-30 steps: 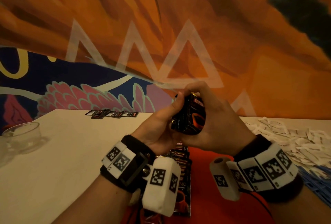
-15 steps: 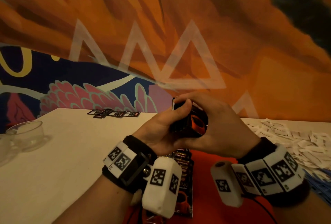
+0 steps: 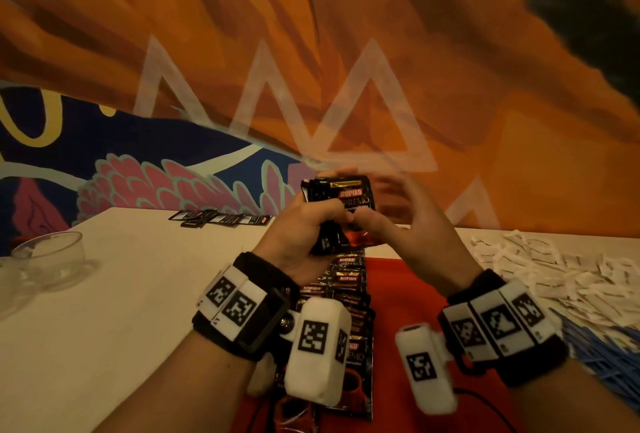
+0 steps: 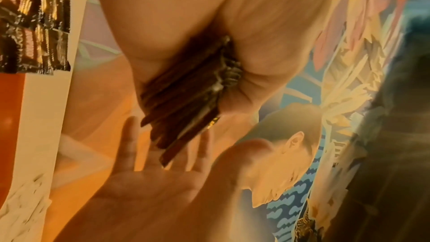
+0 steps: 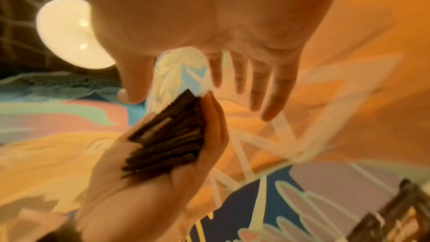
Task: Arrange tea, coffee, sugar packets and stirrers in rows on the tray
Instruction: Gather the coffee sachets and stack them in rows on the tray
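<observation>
Head view, frame centre: left hand (image 3: 304,232) grips stack of Kopiko coffee sachets (image 3: 343,214) above red tray (image 3: 398,294); right hand (image 3: 408,221) spread, thumb on front sachet. Coffee row (image 3: 346,297) underway; next, peel 1 off, lay it.

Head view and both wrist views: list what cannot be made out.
- Red tray, head view: edges hidden by the wrists.
- Row of black coffee sachets: count hidden by the left hand.
- Handheld stack of black sachets: count blurred in the wrist views.
- White paper packets: print too small.

Head view looks down from above; both wrist views close, sharing the coffee packets (image 3: 341,214).
</observation>
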A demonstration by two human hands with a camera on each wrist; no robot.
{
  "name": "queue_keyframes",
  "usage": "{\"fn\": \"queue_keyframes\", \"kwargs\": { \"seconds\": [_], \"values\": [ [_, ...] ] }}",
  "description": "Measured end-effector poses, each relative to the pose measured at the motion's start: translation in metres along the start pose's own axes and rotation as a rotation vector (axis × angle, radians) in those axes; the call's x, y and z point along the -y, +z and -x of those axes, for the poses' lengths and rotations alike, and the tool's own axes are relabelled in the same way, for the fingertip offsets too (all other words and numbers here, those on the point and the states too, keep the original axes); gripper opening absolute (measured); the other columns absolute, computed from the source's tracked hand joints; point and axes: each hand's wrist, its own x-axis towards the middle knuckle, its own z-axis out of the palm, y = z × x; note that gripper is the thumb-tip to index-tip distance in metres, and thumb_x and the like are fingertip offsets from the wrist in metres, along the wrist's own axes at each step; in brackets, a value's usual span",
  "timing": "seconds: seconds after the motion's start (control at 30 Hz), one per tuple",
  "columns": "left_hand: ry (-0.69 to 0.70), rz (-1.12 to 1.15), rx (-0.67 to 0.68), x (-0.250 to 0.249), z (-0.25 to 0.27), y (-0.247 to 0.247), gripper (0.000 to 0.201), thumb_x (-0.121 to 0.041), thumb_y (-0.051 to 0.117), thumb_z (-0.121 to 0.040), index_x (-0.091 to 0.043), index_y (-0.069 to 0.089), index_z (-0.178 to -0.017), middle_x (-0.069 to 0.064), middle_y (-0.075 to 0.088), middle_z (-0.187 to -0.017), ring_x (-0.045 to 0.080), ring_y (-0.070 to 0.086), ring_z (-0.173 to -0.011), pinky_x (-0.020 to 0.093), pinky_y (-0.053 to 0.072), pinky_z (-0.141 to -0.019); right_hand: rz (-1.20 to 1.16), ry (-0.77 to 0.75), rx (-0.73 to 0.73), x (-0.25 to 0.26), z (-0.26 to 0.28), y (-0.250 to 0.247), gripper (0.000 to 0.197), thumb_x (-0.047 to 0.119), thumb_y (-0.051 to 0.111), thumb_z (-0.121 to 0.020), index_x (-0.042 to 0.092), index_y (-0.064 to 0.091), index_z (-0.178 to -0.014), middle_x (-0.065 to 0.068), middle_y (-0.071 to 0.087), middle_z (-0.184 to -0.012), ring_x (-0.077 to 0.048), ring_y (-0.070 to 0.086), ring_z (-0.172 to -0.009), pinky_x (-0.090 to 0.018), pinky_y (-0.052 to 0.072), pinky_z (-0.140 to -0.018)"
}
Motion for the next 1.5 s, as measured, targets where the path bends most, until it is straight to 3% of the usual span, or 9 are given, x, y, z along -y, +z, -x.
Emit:
{"fn": "queue_keyframes", "kwargs": {
  "seconds": [0.07,0.17,0.27,0.47,0.73,0.87,1.07,1.23,1.5],
  "values": [
    [0.054,-0.045,-0.023,0.0,-0.001,-0.003,0.069,0.01,0.056,-0.071,-0.014,0.055,-0.135,0.024,0.063,-0.12,0.034,0.069,-0.096,0.041,0.059,-0.071,-0.062,0.069,0.013,-0.003,-0.001,0.003,0.052,0.059,0.077,-0.07,0.028,0.066,-0.11,0.006,0.071,-0.109,-0.012,0.068,-0.099,-0.043,0.056,-0.085],
    [0.133,-0.151,-0.096,0.003,-0.003,-0.007,0.059,0.011,0.069,-0.074,-0.015,0.06,-0.126,0.02,0.066,-0.122,0.039,0.065,-0.111,0.048,0.057,-0.084,-0.23,0.109,0.035,-0.001,-0.001,0.005,0.016,0.016,0.074,-0.083,0.015,0.068,-0.097,0.001,0.071,-0.088,-0.009,0.068,-0.078,-0.026,0.053,-0.065],
    [0.156,-0.177,-0.14,0.004,-0.003,-0.009,0.048,-0.001,0.072,-0.075,-0.018,0.062,-0.119,0.015,0.069,-0.119,0.036,0.067,-0.109,0.045,0.058,-0.08,-0.26,0.086,0.028,0.0,0.0,0.001,0.012,-0.001,0.069,-0.085,0.007,0.067,-0.094,0.004,0.069,-0.074,-0.001,0.063,-0.06,-0.015,0.048,-0.055],
    [0.149,-0.126,-0.166,0.001,-0.003,-0.008,0.037,-0.009,0.067,-0.076,-0.015,0.062,-0.113,0.014,0.069,-0.105,0.03,0.071,-0.087,0.039,0.058,-0.065,-0.038,0.031,0.125,0.001,-0.002,0.001,0.009,0.006,0.075,-0.082,0.014,0.073,-0.085,0.001,0.073,-0.076,-0.005,0.065,-0.067,-0.02,0.049,-0.063],
    [0.126,-0.351,-0.074,-0.012,0.003,-0.011,0.037,0.0,0.063,-0.082,-0.016,0.059,-0.115,0.015,0.063,-0.108,0.029,0.07,-0.09,0.041,0.062,-0.073,-0.235,0.136,0.134,0.009,0.002,-0.001,0.006,0.014,0.07,-0.084,0.008,0.069,-0.08,-0.002,0.069,-0.076,-0.007,0.061,-0.063,-0.019,0.045,-0.054],
    [0.124,-0.449,-0.074,-0.024,0.005,-0.016,0.03,-0.015,0.066,-0.082,-0.017,0.057,-0.111,0.007,0.064,-0.1,0.022,0.069,-0.084,0.04,0.061,-0.071,-0.191,0.174,0.101,0.011,0.004,0.001,0.007,0.008,0.07,-0.085,0.005,0.067,-0.079,-0.009,0.061,-0.073,-0.011,0.051,-0.058,-0.022,0.041,-0.052],
    [0.176,-0.205,-0.219,-0.044,0.002,-0.042,0.011,-0.005,0.059,-0.093,-0.015,0.055,-0.092,0.005,0.056,-0.076,0.017,0.057,-0.061,0.034,0.051,-0.06,-0.089,0.381,0.195,0.011,0.031,0.008,0.015,0.004,0.073,-0.082,0.006,0.061,-0.073,-0.012,0.061,-0.064,-0.018,0.057,-0.056,-0.026,0.043,-0.047],
    [0.184,-0.049,-0.244,-0.056,0.008,-0.047,0.012,-0.002,0.056,-0.094,-0.013,0.052,-0.092,0.005,0.055,-0.073,0.016,0.055,-0.059,0.032,0.05,-0.061,0.146,0.613,0.416,0.008,0.067,0.018,0.017,0.01,0.075,-0.084,0.01,0.06,-0.076,-0.005,0.068,-0.06,-0.014,0.063,-0.058,-0.026,0.046,-0.052],
    [0.19,0.028,-0.178,-0.065,0.018,-0.039,0.012,-0.003,0.057,-0.093,-0.013,0.052,-0.093,0.004,0.056,-0.075,0.015,0.056,-0.061,0.03,0.051,-0.062,0.233,0.822,0.452,0.012,0.086,0.023,0.01,0.009,0.071,-0.086,0.008,0.061,-0.085,-0.007,0.072,-0.071,-0.015,0.068,-0.067,-0.027,0.054,-0.062]
  ]
}}
